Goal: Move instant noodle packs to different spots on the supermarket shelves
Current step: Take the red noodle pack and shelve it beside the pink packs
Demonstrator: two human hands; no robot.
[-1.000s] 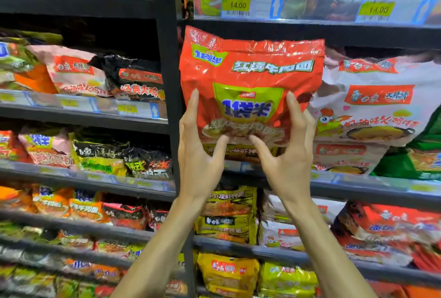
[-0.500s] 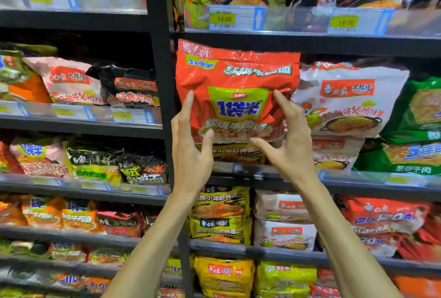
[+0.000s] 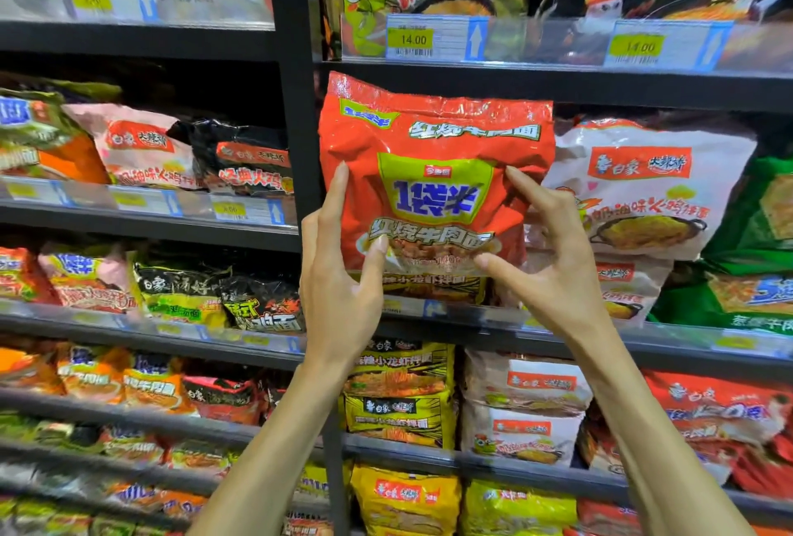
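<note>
A large red instant noodle pack (image 3: 433, 140) with a green and blue label stands upright at the left end of the right-hand shelf (image 3: 669, 340), on top of a dark and yellow pack (image 3: 429, 286). My left hand (image 3: 339, 291) lies along the red pack's lower left edge, fingers straight and thumb tip touching the front. At the pack's lower right is my right hand (image 3: 553, 278), fingers spread in front of it. Its forefinger and thumb tips just touch the wrapper. Neither hand curls round the pack.
A white noodle pack (image 3: 643, 192) leans against the red pack's right side, with green packs (image 3: 759, 235) beyond. A black upright post (image 3: 296, 106) stands just left of the red pack. The upper shelf (image 3: 558, 85) sits close above it. Several other packs fill the shelves around.
My hands held the red pack by its sides and pushed it back onto the shelf. Now my fingers have come off its sides to the front and only touch it.
</note>
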